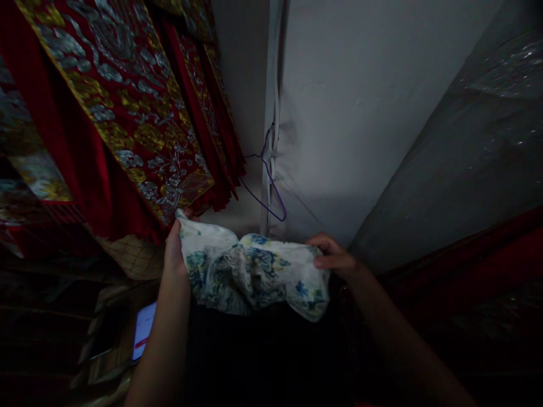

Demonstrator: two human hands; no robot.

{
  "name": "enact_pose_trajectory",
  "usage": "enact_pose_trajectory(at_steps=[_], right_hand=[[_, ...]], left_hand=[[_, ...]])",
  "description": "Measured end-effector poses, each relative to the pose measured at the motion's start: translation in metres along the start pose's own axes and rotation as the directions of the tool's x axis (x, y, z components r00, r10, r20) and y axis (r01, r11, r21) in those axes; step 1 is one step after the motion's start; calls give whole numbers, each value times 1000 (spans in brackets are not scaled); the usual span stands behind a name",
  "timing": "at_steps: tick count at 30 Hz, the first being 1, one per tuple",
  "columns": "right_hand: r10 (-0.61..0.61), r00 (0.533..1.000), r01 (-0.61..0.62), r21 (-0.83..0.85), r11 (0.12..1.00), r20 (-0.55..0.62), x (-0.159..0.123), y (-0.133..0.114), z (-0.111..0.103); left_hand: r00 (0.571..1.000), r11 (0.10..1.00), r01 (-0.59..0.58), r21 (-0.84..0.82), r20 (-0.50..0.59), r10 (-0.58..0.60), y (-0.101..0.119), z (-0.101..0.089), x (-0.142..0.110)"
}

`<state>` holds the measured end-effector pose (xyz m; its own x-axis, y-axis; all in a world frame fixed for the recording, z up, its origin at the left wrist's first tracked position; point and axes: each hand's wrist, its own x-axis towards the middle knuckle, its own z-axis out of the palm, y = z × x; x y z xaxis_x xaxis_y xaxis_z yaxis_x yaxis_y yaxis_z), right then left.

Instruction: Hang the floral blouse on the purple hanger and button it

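Note:
A white floral garment [258, 268] with blue and yellow flowers is stretched sideways between my two hands, in front of my dark clothing. Its middle is gathered and ruffled, and its top edge dips at the centre like a bandeau top. My left hand [175, 249] is closed on its upper left corner, fingers partly behind the cloth. My right hand [335, 257] pinches its right end between thumb and fingers. Just beyond the garment, a purple wire hanger [278, 198] hangs with nothing seen on it.
Red cloth hangings [144, 113] with gold and silver embroidery fill the left side. A lit phone [144, 330] lies on a wooden surface below my left forearm. Ahead stands a pale wall [348, 102] with a strip running down it. Shiny plastic sheeting [479, 135] covers the right side.

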<state>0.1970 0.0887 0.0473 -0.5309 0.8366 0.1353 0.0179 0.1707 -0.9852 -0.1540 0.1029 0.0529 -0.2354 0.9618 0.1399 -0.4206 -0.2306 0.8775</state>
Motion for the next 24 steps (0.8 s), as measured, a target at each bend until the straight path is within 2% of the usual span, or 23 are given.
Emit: enact_pose_trajectory(at_steps=[2, 3, 6, 9, 12, 15, 21, 24], right_hand=[[-33, 983, 65, 175, 982, -182, -4, -4, -9], [-47, 965, 100, 196, 976, -257, -2, -8, -13], [-135, 928, 161, 47, 986, -348, 19, -14, -17], [-278, 870, 236, -151, 960, -408, 56, -10, -14], [-385, 808, 317, -223, 922, -447, 91, 1, -11], [-452, 772, 361, -277, 890, -446, 114, 9, -11], [-507, 742, 340, -405, 849, -438, 142, 11, -7], [-472, 758, 330, -359, 873, -449, 151, 13, -1]], left_hand=[[990, 980, 133, -147, 61, -125, 7, 5, -8], [979, 970, 186, -154, 118, -169, 9, 7, -12], [939, 953, 282, -111, 237, -250, 13, 12, -19], [945, 960, 262, -96, 229, -235, 14, 8, -20], [960, 971, 224, -80, 192, -205, 15, 2, -22], [968, 980, 197, -43, 168, -187, 16, -1, -26], [980, 978, 187, -89, 78, -181, 25, -3, -32], [979, 978, 187, -89, 103, -177, 24, -1, -34]])
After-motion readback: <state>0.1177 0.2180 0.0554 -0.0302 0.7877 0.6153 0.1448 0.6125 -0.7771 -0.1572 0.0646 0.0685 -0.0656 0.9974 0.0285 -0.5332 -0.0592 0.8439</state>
